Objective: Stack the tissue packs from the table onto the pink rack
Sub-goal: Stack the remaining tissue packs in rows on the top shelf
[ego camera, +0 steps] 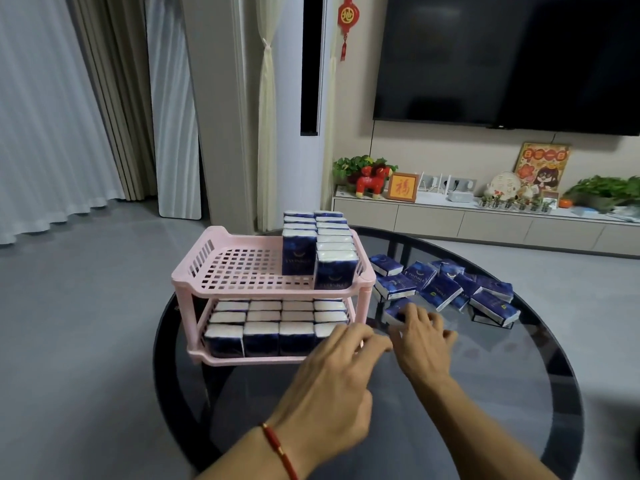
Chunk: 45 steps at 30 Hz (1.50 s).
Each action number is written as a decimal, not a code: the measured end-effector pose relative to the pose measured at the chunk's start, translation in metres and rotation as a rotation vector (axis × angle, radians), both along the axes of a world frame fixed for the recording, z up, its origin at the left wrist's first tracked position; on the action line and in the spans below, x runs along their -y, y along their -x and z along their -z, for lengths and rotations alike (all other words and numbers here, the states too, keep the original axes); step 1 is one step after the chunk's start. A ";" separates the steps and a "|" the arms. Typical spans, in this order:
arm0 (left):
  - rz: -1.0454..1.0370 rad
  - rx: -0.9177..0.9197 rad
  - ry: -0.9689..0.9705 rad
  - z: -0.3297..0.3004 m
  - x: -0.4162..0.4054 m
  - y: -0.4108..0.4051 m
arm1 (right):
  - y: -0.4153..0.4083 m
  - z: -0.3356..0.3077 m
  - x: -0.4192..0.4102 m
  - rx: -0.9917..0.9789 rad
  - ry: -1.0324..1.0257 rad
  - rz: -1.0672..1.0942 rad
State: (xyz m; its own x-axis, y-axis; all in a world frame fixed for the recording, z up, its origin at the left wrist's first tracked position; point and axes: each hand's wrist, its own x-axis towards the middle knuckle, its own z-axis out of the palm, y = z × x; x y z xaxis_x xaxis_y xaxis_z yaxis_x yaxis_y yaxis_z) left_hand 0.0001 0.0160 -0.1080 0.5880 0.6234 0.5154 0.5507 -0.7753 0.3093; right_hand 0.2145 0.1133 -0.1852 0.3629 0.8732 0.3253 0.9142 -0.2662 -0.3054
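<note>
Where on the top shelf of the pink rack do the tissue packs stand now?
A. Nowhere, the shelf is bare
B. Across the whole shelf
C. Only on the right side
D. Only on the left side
C: on the pink rack, the top-shelf tissue packs stand in two rows at the right, and the left grid is bare.

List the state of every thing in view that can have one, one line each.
Pink rack: upright on the table.
Lower shelf: filled with standing packs.
Upper shelf: part filled, two rows at its right side.
Loose tissue packs: lying jumbled on the table.
Nearest pack: flat, under the right hand's fingertips.
Left hand: fingers extended, holding nothing visible.
Right hand: reaching onto the nearest pack.
Television: off.
</note>
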 end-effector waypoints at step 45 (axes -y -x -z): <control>-0.120 0.379 0.905 0.032 -0.017 -0.004 | -0.022 -0.030 -0.032 0.351 -0.099 -0.074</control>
